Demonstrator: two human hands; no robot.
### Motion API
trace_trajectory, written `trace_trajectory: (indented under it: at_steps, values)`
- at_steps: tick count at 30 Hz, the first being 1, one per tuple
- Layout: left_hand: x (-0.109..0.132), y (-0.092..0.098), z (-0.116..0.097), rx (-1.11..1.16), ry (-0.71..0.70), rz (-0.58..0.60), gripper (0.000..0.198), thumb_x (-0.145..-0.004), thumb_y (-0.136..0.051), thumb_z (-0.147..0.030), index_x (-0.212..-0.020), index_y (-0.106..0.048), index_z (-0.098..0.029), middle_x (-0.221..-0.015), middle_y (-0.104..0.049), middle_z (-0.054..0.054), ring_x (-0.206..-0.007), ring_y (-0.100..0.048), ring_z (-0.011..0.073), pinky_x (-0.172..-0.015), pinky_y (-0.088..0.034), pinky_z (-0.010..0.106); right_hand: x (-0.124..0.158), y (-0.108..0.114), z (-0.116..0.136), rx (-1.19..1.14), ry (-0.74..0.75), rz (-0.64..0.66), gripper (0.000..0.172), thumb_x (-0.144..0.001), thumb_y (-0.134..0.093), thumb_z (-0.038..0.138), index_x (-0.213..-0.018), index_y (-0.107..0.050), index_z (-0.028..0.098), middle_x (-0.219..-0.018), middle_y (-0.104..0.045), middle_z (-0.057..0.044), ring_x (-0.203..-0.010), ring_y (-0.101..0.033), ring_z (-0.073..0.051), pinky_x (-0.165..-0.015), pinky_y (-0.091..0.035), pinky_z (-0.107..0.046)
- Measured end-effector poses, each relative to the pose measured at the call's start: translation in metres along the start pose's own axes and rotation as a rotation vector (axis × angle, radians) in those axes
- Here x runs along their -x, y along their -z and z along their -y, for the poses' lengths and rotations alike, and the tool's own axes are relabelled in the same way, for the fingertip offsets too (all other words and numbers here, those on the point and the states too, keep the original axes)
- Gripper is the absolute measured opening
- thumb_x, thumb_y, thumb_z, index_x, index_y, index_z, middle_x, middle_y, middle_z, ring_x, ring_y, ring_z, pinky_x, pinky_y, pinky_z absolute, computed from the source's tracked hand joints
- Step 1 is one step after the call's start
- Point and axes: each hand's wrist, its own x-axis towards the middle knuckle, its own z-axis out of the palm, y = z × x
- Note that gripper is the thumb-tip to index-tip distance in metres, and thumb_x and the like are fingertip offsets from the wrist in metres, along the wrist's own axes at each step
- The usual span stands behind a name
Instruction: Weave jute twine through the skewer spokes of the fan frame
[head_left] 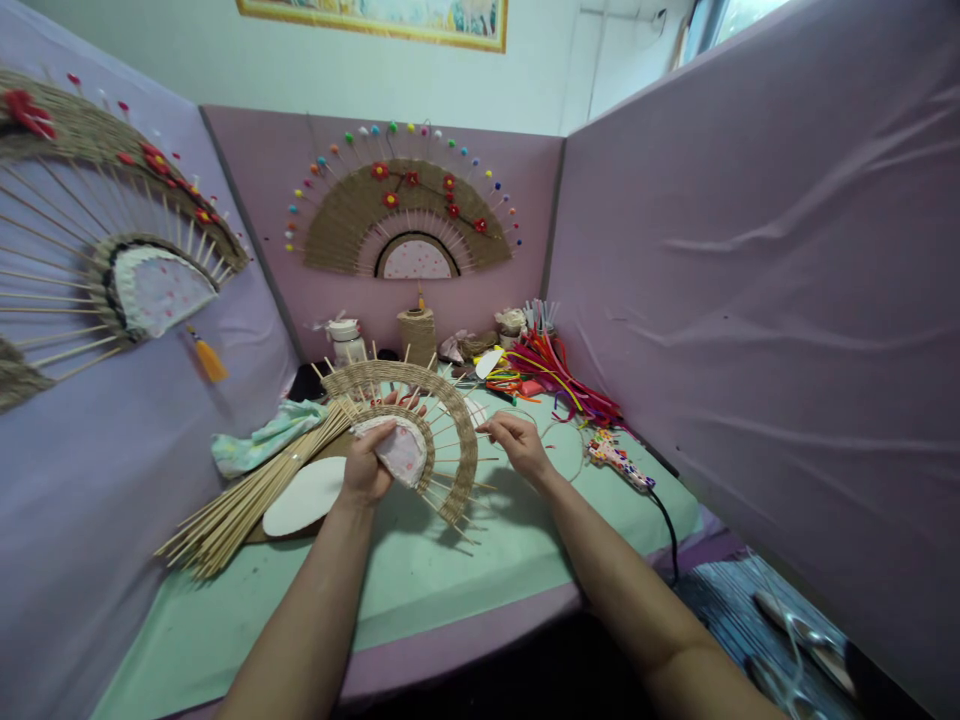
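Note:
A fan-shaped frame of thin sticks and woven twine (466,440) is held tilted above the green tabletop. My left hand (369,470) grips it at the white half-round centre (403,450), thumb on the front and fingers behind. My right hand (517,440) is at the right outer edge of the woven band, its fingertips pinched together. Thin twine seems to run near those fingertips, but what they hold is too small to make out. Stick ends poke out past the band all around.
A bundle of sticks (247,490), a white oval piece (306,496) and a cloth (262,438) lie left. A twine spool (417,335) and a white jar (346,340) stand behind. Coloured pipe cleaners (562,375) and a corded glue gun (621,462) lie right. Fans hang on the partitions.

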Motion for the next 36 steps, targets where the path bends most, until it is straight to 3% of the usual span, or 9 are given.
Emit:
trace_trajectory:
  at_steps: [6, 14, 20, 26, 31, 36]
  values:
    - [0.002, -0.006, 0.008, 0.030, -0.027, -0.034, 0.048, -0.067, -0.067, -0.012, -0.114, -0.063, -0.018, -0.106, -0.073, 0.008, -0.102, -0.067, 0.0240, -0.089, -0.053, 0.035, 0.002, -0.006, 0.003, -0.162, -0.166, -0.020, 0.032, -0.079, -0.062, 0.049, -0.069, -0.067, 0.018, -0.059, -0.051, 0.001, -0.058, -0.045, -0.013, -0.057, -0.036, -0.026]
    - [0.000, -0.007, 0.017, 0.095, 0.042, -0.159, 0.036, -0.070, -0.061, -0.008, -0.105, -0.066, -0.016, -0.079, -0.074, 0.003, -0.079, -0.071, 0.0183, -0.084, -0.055, 0.032, 0.000, -0.014, -0.011, -0.344, -0.324, -0.093, 0.029, -0.072, -0.070, 0.046, -0.070, -0.064, 0.018, -0.052, -0.045, 0.005, -0.049, -0.036, -0.008, -0.047, -0.027, -0.022]
    - [0.009, -0.010, 0.020, 0.166, 0.157, 0.004, 0.040, -0.072, -0.063, -0.021, -0.111, -0.063, -0.015, -0.102, -0.072, 0.010, -0.102, -0.066, 0.0251, -0.093, -0.051, 0.040, -0.003, -0.016, -0.015, -0.528, -0.432, -0.136, 0.033, -0.066, -0.074, 0.048, -0.070, -0.061, 0.018, -0.052, -0.047, 0.006, -0.045, -0.037, -0.006, -0.044, -0.029, -0.020]
    - [0.027, -0.026, 0.043, 0.054, 0.355, 0.225, 0.051, -0.071, -0.064, -0.014, -0.122, -0.059, -0.020, -0.122, -0.066, 0.009, -0.119, -0.058, 0.0286, -0.097, -0.049, 0.044, -0.004, -0.014, -0.005, -0.619, -0.479, -0.208, 0.033, -0.061, -0.077, 0.045, -0.070, -0.059, 0.019, -0.058, -0.054, 0.004, -0.050, -0.048, -0.009, -0.049, -0.040, -0.022]
    - [0.027, -0.027, 0.047, -0.034, 0.407, 0.222, 0.048, -0.072, -0.061, -0.010, -0.119, -0.061, -0.012, -0.115, -0.069, 0.012, -0.111, -0.062, 0.0289, -0.093, -0.051, 0.041, -0.006, -0.009, -0.005, -0.623, -0.465, -0.228, 0.031, -0.062, -0.077, 0.044, -0.073, -0.062, 0.019, -0.058, -0.053, 0.005, -0.048, -0.046, -0.008, -0.049, -0.038, -0.022]
    - [0.022, -0.019, 0.042, -0.014, 0.344, 0.199, 0.054, -0.071, -0.062, -0.010, -0.125, -0.058, -0.017, -0.112, -0.071, 0.009, -0.108, -0.064, 0.0279, -0.093, -0.051, 0.042, -0.009, -0.003, -0.006, -0.623, -0.431, -0.236, 0.030, -0.066, -0.073, 0.043, -0.079, -0.066, 0.017, -0.055, -0.048, 0.005, -0.046, -0.036, -0.006, -0.044, -0.025, -0.020]
